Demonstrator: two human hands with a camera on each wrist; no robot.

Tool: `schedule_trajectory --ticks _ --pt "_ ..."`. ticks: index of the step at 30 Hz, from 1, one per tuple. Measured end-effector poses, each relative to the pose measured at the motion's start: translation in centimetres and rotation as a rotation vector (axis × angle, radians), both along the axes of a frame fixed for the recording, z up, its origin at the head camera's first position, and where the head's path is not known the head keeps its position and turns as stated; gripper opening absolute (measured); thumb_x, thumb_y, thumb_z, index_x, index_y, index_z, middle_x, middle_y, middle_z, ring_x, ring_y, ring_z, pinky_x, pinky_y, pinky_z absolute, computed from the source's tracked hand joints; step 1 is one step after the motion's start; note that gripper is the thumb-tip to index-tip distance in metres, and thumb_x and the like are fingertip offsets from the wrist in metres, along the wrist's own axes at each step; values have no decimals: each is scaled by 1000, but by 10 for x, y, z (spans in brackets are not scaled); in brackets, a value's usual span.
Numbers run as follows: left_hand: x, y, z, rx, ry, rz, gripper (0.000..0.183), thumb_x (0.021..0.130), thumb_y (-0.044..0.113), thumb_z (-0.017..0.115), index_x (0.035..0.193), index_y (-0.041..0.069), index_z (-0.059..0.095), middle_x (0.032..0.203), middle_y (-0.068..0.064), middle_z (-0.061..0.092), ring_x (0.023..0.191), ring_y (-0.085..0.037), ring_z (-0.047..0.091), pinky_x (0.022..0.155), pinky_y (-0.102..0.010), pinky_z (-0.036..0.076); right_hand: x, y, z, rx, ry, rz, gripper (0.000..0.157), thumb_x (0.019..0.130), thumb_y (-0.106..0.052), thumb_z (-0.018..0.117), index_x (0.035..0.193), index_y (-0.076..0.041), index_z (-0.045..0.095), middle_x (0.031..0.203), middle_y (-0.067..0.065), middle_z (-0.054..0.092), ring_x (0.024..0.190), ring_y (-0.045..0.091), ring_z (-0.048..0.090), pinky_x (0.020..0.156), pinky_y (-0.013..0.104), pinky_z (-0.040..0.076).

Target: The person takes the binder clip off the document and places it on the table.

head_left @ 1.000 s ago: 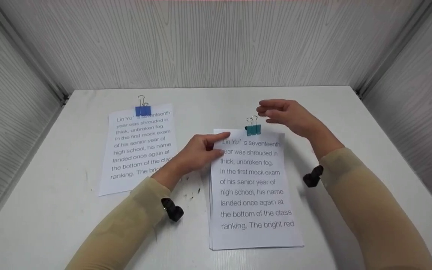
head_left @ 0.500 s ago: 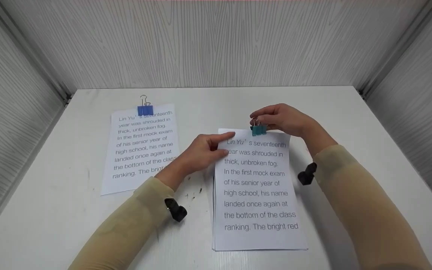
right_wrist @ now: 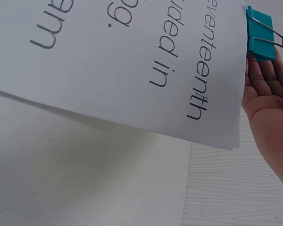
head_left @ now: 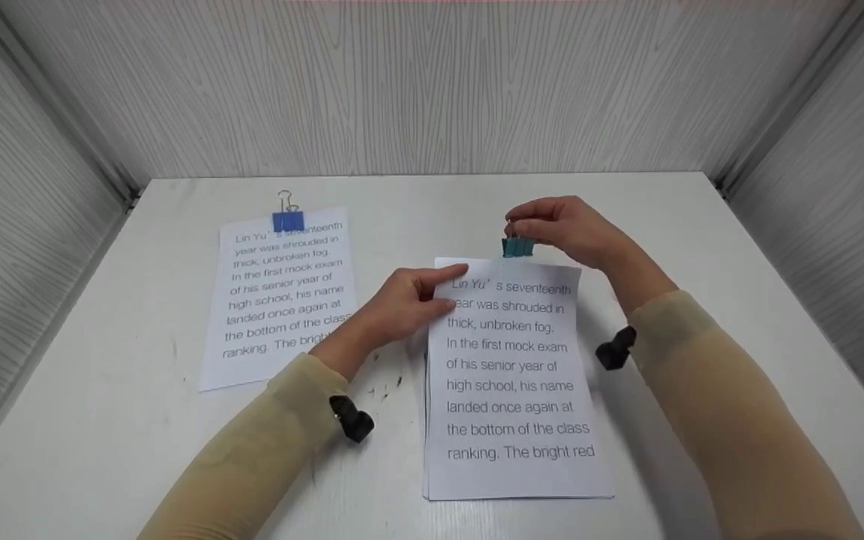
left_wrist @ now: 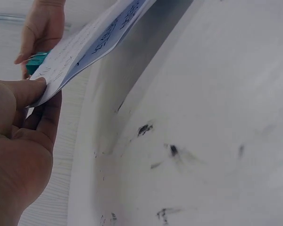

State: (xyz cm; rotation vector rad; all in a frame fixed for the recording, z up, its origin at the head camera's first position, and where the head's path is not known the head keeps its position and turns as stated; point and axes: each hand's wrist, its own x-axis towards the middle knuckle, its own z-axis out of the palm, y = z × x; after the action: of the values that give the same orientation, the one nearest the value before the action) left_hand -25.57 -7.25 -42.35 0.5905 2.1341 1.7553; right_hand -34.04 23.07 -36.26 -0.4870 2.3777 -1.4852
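Note:
A stack of printed paper sheets (head_left: 511,375) lies tilted up at its top edge. My left hand (head_left: 402,306) grips its upper left corner; in the left wrist view, the thumb (left_wrist: 30,89) is on one face and the fingers are behind. At the top, my right hand (head_left: 574,232) pinches the wire handles of a teal binder clip (head_left: 518,247). That clip sits just beyond the paper's top edge in the head view, and beside the edge in the right wrist view, where the clip (right_wrist: 262,35) shows with its handles under the thumb.
To the left lies another printed sheet or stack (head_left: 274,300) with a blue binder clip (head_left: 288,221) on its top edge. Small dark marks (left_wrist: 173,149) spot the white table (head_left: 402,217). Grey wood-patterned panels (head_left: 417,90) stand behind and at both sides.
My right hand came down to the teal clip, took its handles and drew it up from the paper's top edge. The left hand has kept its grip on the corner.

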Motion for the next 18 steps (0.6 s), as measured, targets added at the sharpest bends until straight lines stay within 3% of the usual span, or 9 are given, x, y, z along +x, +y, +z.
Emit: schedule_trajectory --ticks 8,18 --pt "3 -5 -2 -6 -10 11 58 102 3 68 156 21 56 127 -5 75 101 -24 77 83 -32 62 -3 30 6 -53 71 -107 39 105 -28 71 136 -5 70 126 8 74 119 21 68 112 35 49" --pt "3 -6 -3 3 6 15 58 101 3 68 156 19 56 125 -5 76 101 -24 77 84 -32 62 10 120 1 -6 63 -250 50 104 -38 68 142 -6 65 131 6 70 120 15 65 105 21 50"
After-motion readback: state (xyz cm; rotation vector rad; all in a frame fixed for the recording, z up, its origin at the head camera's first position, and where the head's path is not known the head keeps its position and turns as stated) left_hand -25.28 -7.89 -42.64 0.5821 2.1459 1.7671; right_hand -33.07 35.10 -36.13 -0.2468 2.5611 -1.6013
